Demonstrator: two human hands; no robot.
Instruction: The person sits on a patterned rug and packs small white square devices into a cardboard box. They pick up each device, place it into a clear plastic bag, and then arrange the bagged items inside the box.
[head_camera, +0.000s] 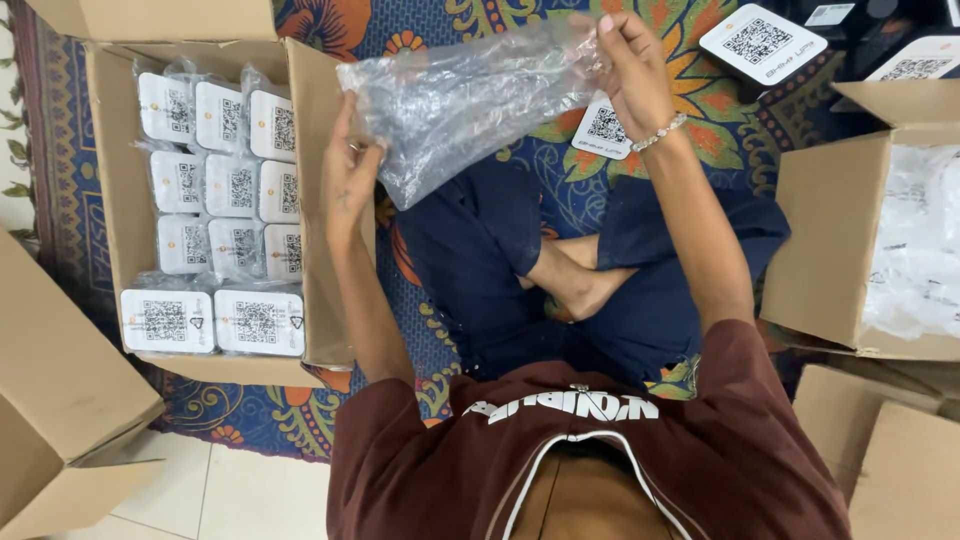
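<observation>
- Bubble-wrap sheet (470, 100), clear and crumpled, held up between both hands, just right of open cardboard box (110, 210).
- Left hand (350, 180): grip pinched on sheet's lower left edge.
- Right hand (630, 70): grip closed on sheet's upper right corner.
- Inside that box: white wrapped packs (220, 180) in rows, nearly full.
- Far right of it: second box (830, 250) with clear plastic, cut off by frame edge; contents hard to make out.

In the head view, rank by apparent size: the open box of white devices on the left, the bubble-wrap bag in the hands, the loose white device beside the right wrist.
1. Open box.
2. Bubble-wrap bag, nearer the camera, so its size is unsure.
3. Loose white device, partly hidden.
</observation>
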